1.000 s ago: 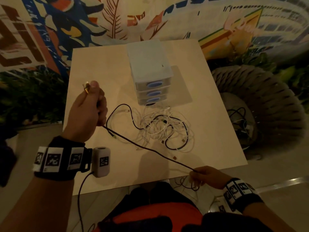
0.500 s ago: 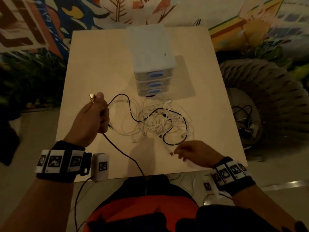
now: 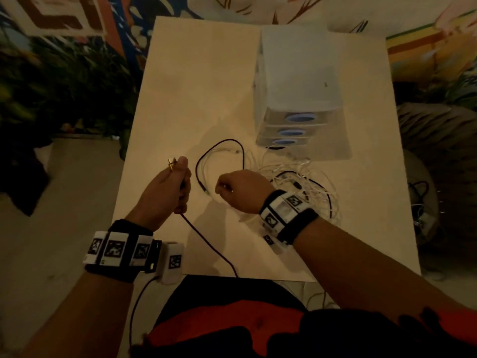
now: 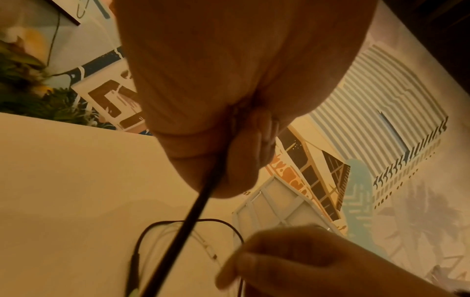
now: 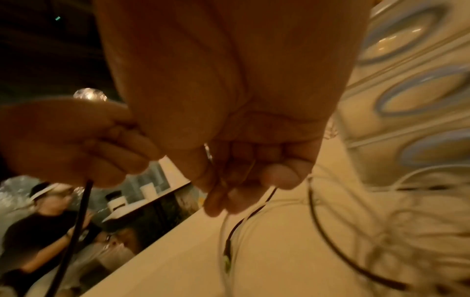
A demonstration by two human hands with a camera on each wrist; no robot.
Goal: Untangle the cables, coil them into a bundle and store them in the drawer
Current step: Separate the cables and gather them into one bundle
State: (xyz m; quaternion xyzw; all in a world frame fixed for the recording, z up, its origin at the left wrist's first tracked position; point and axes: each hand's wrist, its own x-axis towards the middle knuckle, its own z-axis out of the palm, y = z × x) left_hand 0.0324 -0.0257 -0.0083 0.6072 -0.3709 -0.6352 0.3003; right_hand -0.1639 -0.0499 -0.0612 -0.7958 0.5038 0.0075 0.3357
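My left hand (image 3: 182,188) grips a thick black cable (image 3: 206,244) just below its gold plug (image 3: 172,161), and the cable trails off the table's front edge. In the left wrist view it leaves the fist (image 4: 239,160) downward. My right hand (image 3: 223,188) is curled just right of it, over a thin black cable loop (image 3: 219,143). In the right wrist view its fingers (image 5: 279,176) pinch that thin black cable (image 5: 244,219) above a green-tipped plug (image 5: 226,261). A tangle of white and black cables (image 3: 309,177) lies in front of the three-drawer unit (image 3: 296,81), whose drawers are closed.
The beige table (image 3: 193,86) ends close to my body. A round wicker seat (image 3: 438,130) with more cables (image 3: 420,187) stands to the right. Plants (image 3: 64,86) and a painted wall stand left and behind. Other people (image 5: 43,231) sit beyond the table's left side.
My right hand let go of the thick black cable at the front edge and moved up and left to the thin loop. That cable now hangs slack. My left hand came lower.
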